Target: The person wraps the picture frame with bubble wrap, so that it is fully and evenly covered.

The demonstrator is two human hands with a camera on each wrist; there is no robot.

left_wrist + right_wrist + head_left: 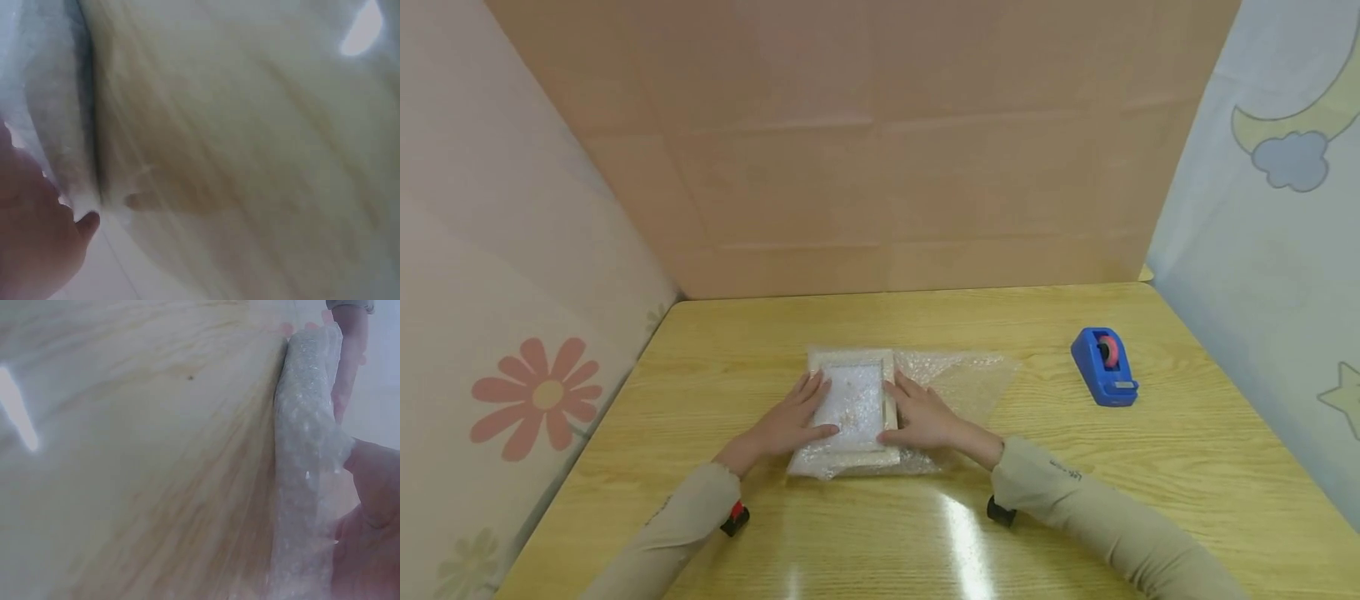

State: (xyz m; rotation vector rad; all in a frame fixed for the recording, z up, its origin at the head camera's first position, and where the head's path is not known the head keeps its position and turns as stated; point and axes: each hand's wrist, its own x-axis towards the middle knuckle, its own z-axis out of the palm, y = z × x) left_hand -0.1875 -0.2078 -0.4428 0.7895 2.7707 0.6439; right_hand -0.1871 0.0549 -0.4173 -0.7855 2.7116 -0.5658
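Note:
A white picture frame (pixel 850 457) lies flat on the table, with bubble wrap (pixel 973 375) over and around it. My left hand (pixel 786 423) rests on its left side, fingers extended forward and thumb pointing inward. On the right side my right hand (pixel 922 417) presses with spread fingers, its thumb over the near part of the frame. A loose flap of the wrap stretches out to the right, under and beyond the right hand. Up close, the right wrist view shows the wrapped edge (pixel 306 456) beside the right hand (pixel 375 494). In the left wrist view, the left hand (pixel 37 225) touches the wrap (pixel 56 119).
A blue tape dispenser (pixel 1105 368) with a pink roll stands on the right of the wooden table (pixel 880 533). A tan panel (pixel 880 167) rises behind the table's far edge, and patterned walls (pixel 542 292) flank both sides.

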